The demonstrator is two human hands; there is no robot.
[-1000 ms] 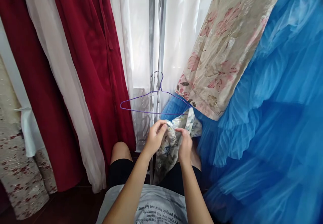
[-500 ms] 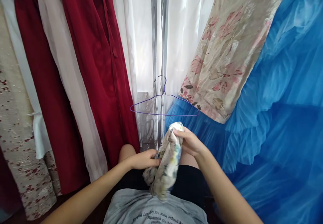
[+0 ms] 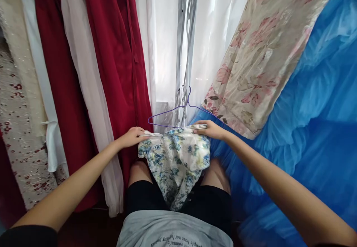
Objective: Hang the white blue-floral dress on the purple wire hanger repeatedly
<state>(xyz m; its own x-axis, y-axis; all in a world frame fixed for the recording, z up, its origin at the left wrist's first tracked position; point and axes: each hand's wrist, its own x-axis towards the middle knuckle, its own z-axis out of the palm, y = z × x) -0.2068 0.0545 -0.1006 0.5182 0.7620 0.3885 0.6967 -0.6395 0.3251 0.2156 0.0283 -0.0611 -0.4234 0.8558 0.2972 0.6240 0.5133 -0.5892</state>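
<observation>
A white garment with a blue and yellow floral print (image 3: 175, 158) is stretched between my two hands and hangs down over my thighs. My left hand (image 3: 132, 136) is closed on its upper left edge, and my right hand (image 3: 210, 129) pinches the upper right edge. What kind of garment it is, I cannot make out. Just beyond its top edge, a thin purple clothes hanger (image 3: 187, 106) hangs by its hook with nothing on it. The cloth hides parts of my fingers.
Dark red dresses (image 3: 111, 54) and a pale pink one (image 3: 86, 83) hang at left, beside a cream floral dress (image 3: 22, 128). White curtains (image 3: 167, 35) and a grey metal stand (image 3: 181, 24) are behind the hanger. At right hang a beige floral dress (image 3: 259, 61) and blue tulle (image 3: 315, 135).
The garment was bunched up between my hands close together. My hands have moved apart, the left one outward and up, and the cloth is spread wide with its print showing.
</observation>
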